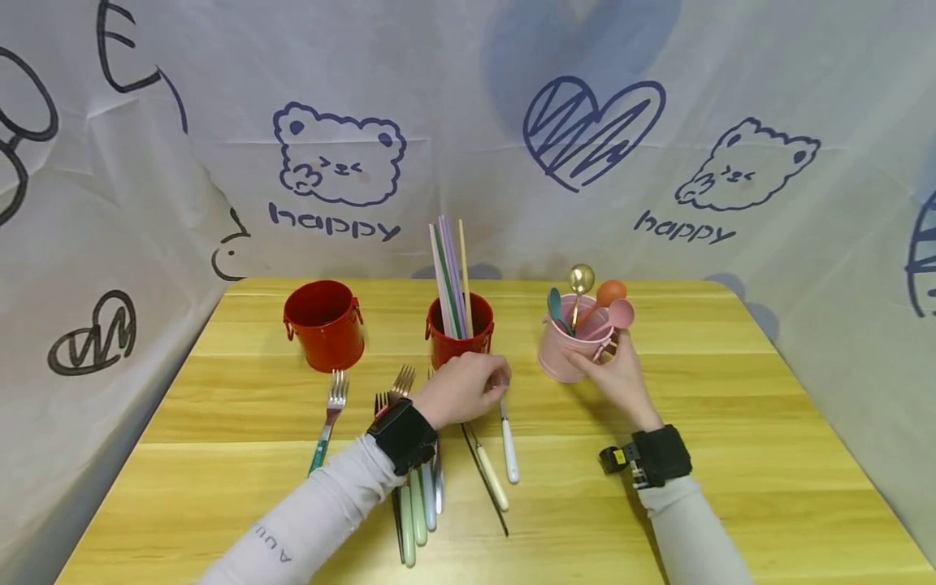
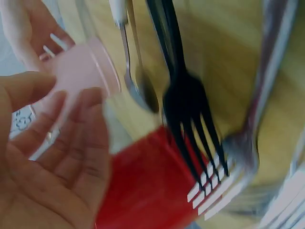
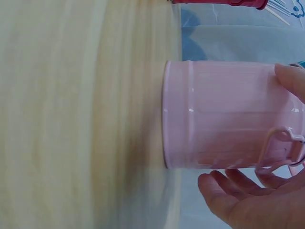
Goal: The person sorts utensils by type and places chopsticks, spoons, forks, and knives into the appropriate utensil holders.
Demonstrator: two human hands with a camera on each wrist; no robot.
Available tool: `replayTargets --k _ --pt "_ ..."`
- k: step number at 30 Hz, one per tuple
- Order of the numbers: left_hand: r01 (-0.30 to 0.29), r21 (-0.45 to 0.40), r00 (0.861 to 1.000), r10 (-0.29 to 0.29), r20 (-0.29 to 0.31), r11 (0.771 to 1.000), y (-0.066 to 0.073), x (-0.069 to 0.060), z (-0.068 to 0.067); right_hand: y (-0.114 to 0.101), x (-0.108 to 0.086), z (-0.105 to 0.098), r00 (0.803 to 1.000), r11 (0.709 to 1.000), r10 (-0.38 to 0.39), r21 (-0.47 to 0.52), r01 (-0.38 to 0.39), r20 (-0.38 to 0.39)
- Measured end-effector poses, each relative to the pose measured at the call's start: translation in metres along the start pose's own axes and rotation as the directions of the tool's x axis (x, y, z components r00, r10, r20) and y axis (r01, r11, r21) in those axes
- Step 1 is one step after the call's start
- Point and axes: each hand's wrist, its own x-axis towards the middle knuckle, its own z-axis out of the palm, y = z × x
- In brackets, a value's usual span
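Note:
My right hand [image 1: 625,386] grips the pink bucket [image 1: 559,361] near its rim, thumb on one side and fingers on the other. In that bucket [image 3: 224,114] stand several spoons, among them a gold one [image 1: 581,279] and an orange one [image 1: 611,292]. The left hand [image 1: 464,390] hovers in front of the middle red bucket [image 1: 453,351], over the cutlery; in the left wrist view its fingers [image 2: 90,138] are loosely bent and hold nothing. White-handled cutlery [image 1: 509,451] lies just right of it, and a black fork [image 2: 186,100] shows in the left wrist view.
Chopsticks or straws [image 1: 453,276] stand in the middle red bucket. Another red bucket [image 1: 332,337] stands at the left, with a teal-handled fork [image 1: 332,410] before it. Several green- and blue-handled pieces [image 1: 418,508] lie beside the left forearm. White cloth [image 1: 468,122] hangs behind the table.

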Motion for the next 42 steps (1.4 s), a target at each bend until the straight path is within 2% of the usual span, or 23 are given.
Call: replayTargets --k 5,10,17,23,28,31,35,42 --pt "0.056 0.045 0.995 -0.059 0.085 0.997 0.007 0.000 0.015 -0.021 -0.006 0.000 1.000 1.000 -0.023 0.007 0.023 0.003" --pt "0.094 0.067 0.982 -0.103 0.156 0.993 0.010 0.001 0.021 -0.030 -0.010 0.002 0.998 0.998 -0.065 -0.008 0.065 0.001" --pt "0.141 0.095 0.970 -0.157 0.189 0.985 0.012 0.008 0.027 -0.031 -0.009 0.003 0.999 0.999 -0.036 -0.008 0.036 0.009" --pt "0.176 0.131 0.952 -0.203 0.230 0.976 0.014 0.016 0.029 -0.026 -0.008 0.003 0.998 0.999 -0.052 0.007 0.052 0.018" --pt "0.241 0.149 0.935 -0.271 0.231 0.959 0.015 0.023 0.031 -0.027 -0.009 0.003 0.999 0.999 -0.035 -0.008 0.035 0.021" --pt "0.282 0.145 0.925 -0.308 0.223 0.949 0.016 0.025 0.032 -0.019 -0.005 0.004 0.999 0.999 -0.035 -0.005 0.035 0.025" --pt "0.302 0.129 0.926 -0.323 0.197 0.945 0.018 0.025 0.032 -0.001 0.003 0.005 0.999 0.999 -0.046 -0.010 0.046 0.022" --pt "0.233 0.083 0.966 -0.241 0.097 0.969 0.018 0.021 0.030 0.009 0.006 0.005 0.999 0.999 -0.044 -0.017 0.045 0.010"
